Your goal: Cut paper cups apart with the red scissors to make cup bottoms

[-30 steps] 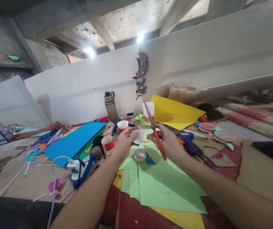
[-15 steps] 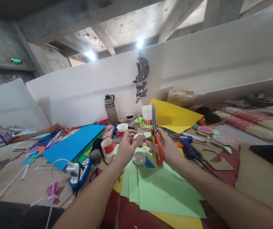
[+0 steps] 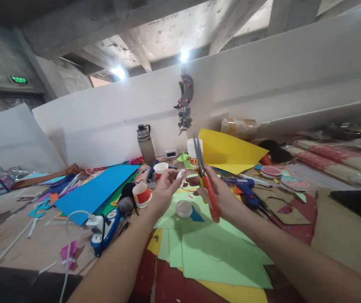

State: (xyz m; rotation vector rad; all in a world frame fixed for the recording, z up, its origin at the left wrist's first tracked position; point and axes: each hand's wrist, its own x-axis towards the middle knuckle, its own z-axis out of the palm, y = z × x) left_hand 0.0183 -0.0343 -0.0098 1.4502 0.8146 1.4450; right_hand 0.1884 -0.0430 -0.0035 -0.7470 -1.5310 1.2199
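Observation:
Pinched in my left hand (image 3: 164, 189) is a small white piece with red marks (image 3: 182, 178), apparently cut from a paper cup. My right hand (image 3: 218, 192) grips orange-handled scissors (image 3: 212, 201), blades pointing up, with something yellow, partly hidden, beside them. Its fingertips are near the white piece; whether they touch it I cannot tell. Below both hands, a round white cup part (image 3: 184, 209) rests on light green paper sheets (image 3: 221, 256), next to a blue paper scrap (image 3: 197, 214). A red and white paper cup (image 3: 142, 194) stands left of my left hand, with another paper cup (image 3: 160, 170) behind it.
Stacked paper cups (image 3: 194, 148) stand behind the scissors, near a yellow sheet (image 3: 231, 149). Blue card (image 3: 100, 189), grey yarn (image 3: 126, 206) and a power strip (image 3: 106, 233) lie left. A glue gun (image 3: 248, 191) is right. A bottle (image 3: 146, 145) stands at the back.
The white piece has turned in my left hand and now shows its narrow side. The scissors have tilted, with their blade tips shifted left.

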